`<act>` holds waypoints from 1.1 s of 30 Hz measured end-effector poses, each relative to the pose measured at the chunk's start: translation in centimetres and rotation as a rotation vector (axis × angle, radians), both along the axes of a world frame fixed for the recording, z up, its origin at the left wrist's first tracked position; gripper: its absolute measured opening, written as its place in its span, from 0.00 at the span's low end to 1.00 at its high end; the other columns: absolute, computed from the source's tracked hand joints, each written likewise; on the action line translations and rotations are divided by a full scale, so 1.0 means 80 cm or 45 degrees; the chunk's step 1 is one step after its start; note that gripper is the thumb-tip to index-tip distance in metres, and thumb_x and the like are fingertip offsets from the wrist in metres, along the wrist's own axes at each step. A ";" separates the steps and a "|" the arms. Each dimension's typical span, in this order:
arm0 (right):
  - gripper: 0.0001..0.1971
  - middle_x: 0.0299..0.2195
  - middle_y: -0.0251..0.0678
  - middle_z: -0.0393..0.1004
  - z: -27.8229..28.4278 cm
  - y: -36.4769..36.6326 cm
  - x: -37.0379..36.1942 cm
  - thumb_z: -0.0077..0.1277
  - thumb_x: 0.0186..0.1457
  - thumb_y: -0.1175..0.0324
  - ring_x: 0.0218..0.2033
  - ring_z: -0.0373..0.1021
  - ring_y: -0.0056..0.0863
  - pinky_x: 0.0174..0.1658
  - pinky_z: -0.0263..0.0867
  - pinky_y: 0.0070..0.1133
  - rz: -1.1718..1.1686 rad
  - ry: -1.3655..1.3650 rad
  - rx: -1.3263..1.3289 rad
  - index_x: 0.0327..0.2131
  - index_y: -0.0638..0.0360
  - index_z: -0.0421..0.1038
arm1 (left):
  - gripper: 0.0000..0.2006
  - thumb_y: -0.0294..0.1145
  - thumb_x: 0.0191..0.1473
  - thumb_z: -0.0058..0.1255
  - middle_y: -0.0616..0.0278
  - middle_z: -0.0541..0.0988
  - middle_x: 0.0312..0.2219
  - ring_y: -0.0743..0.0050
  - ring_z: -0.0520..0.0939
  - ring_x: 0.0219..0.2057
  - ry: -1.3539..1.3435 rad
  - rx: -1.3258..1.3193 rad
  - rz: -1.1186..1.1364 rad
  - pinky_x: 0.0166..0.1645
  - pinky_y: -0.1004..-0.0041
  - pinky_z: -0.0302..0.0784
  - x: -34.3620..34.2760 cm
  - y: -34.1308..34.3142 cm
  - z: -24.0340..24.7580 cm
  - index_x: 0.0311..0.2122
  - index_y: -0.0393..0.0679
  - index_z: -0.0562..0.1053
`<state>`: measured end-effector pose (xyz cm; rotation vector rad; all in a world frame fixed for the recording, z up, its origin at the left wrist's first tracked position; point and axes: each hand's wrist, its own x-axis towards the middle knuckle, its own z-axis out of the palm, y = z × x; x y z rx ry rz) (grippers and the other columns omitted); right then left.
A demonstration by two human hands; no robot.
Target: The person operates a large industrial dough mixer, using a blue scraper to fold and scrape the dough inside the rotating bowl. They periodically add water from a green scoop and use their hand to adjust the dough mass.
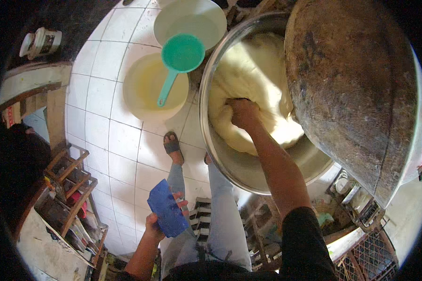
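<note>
In the head view, near the top centre, a large mass of pale dough is seen lying in a wide steel bowl, and the right hand is pushed into the dough's near side, its fingers curled together and buried so that only the knuckles show. The left hand is held low beside the leg, its fingers clamped on a blue flat scraper, well apart from the bowl. The kneading is judged to be best done by pressing down and inward toward the middle of the mass, so that the dough is folded rather than driven against the wall. The bowl's near rim lies just under the forearm, and care is called for there. To the right, a big dark round pan overhangs the bowl and closes off that side. To the left, a cream basin with a green ladle across it and a white bucket behind stand on the white tiled floor; open room is left mostly over the tiles nearer the sandalled foot.
</note>
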<state>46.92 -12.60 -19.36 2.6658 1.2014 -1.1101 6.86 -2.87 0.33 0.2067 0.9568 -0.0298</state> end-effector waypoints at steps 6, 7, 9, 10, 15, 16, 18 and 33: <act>0.30 0.50 0.50 0.78 0.110 -0.127 -0.064 0.69 0.42 0.65 0.56 0.72 0.47 0.58 0.67 0.39 -0.199 0.009 0.556 0.52 0.58 0.75 | 0.55 0.61 0.39 0.70 0.47 0.67 0.63 0.43 0.74 0.59 -0.002 -0.004 -0.019 0.62 0.42 0.72 -0.028 -0.004 0.007 0.69 0.50 0.56; 0.31 0.53 0.50 0.76 0.138 -0.159 -0.066 0.67 0.44 0.65 0.58 0.69 0.49 0.61 0.65 0.39 -0.358 0.198 0.366 0.54 0.59 0.74 | 0.55 0.61 0.39 0.69 0.47 0.67 0.63 0.43 0.74 0.59 0.006 -0.006 -0.006 0.62 0.42 0.72 -0.031 -0.005 0.005 0.69 0.50 0.56; 0.33 0.58 0.50 0.72 0.181 -0.195 -0.068 0.66 0.46 0.66 0.61 0.66 0.52 0.64 0.61 0.41 -0.467 0.322 0.286 0.57 0.58 0.70 | 0.56 0.62 0.39 0.69 0.47 0.67 0.63 0.43 0.74 0.59 0.034 -0.006 0.006 0.62 0.42 0.72 -0.029 -0.007 0.005 0.69 0.50 0.56; 0.34 0.60 0.50 0.70 0.195 -0.206 -0.071 0.65 0.46 0.65 0.62 0.65 0.53 0.64 0.61 0.43 -0.416 0.263 0.399 0.59 0.57 0.69 | 0.56 0.62 0.39 0.69 0.47 0.67 0.63 0.42 0.74 0.59 0.063 -0.009 0.009 0.62 0.42 0.72 -0.028 -0.008 0.007 0.69 0.49 0.56; 0.33 0.67 0.48 0.61 0.139 -0.139 -0.093 0.61 0.50 0.63 0.65 0.58 0.58 0.66 0.56 0.49 0.028 0.012 0.617 0.61 0.47 0.69 | 0.55 0.62 0.39 0.69 0.46 0.67 0.63 0.41 0.74 0.59 0.029 -0.087 0.027 0.62 0.40 0.71 -0.051 0.004 -0.002 0.69 0.49 0.56; 0.30 0.68 0.46 0.59 0.124 -0.110 -0.086 0.59 0.52 0.62 0.65 0.57 0.59 0.66 0.56 0.51 0.237 -0.031 0.406 0.61 0.43 0.69 | 0.55 0.62 0.39 0.69 0.46 0.67 0.63 0.40 0.74 0.59 0.003 -0.104 0.026 0.62 0.40 0.71 -0.047 0.008 -0.001 0.69 0.49 0.56; 0.28 0.68 0.44 0.59 0.035 -0.067 -0.070 0.56 0.55 0.60 0.65 0.57 0.57 0.65 0.57 0.51 0.518 -0.416 0.441 0.60 0.39 0.70 | 0.55 0.62 0.39 0.69 0.46 0.67 0.63 0.40 0.74 0.59 -0.056 -0.108 0.022 0.62 0.39 0.71 -0.027 0.018 0.001 0.69 0.49 0.56; 0.24 0.61 0.46 0.70 0.178 -0.123 -0.077 0.63 0.51 0.67 0.61 0.66 0.52 0.66 0.61 0.41 -0.250 0.171 0.764 0.54 0.49 0.73 | 0.55 0.63 0.38 0.69 0.45 0.66 0.63 0.40 0.74 0.59 0.044 0.010 0.060 0.62 0.39 0.71 -0.045 0.020 0.005 0.69 0.51 0.57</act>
